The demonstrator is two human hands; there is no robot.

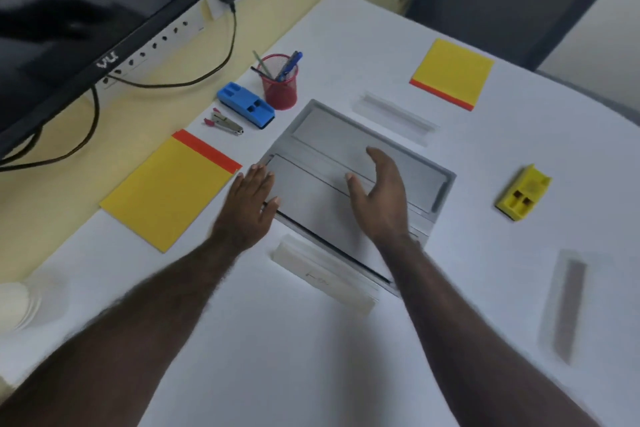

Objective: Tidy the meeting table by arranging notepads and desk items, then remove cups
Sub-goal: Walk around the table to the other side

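Note:
A grey closed laptop-like tray [322, 135] lies in the middle of the white table [311, 357]. My left hand [247, 206] hovers flat at its left edge, fingers spread, holding nothing. Over the grey surface, my right hand [379, 198] is open and cupped, empty too. One yellow notepad with a red strip [166, 191] lies at the left, a second one [453, 73] at the far right. White paper cups [15, 305] show at the left edge, blurred.
A red mesh pen holder [280, 87], a blue duster [246, 104] and a small stapler remover [225, 121] stand behind the grey tray. A yellow duster [523, 194] sits right. Clear name stands [325, 274], [394, 114], [564, 305] lie around. A wall screen [69, 28] and cables hang left.

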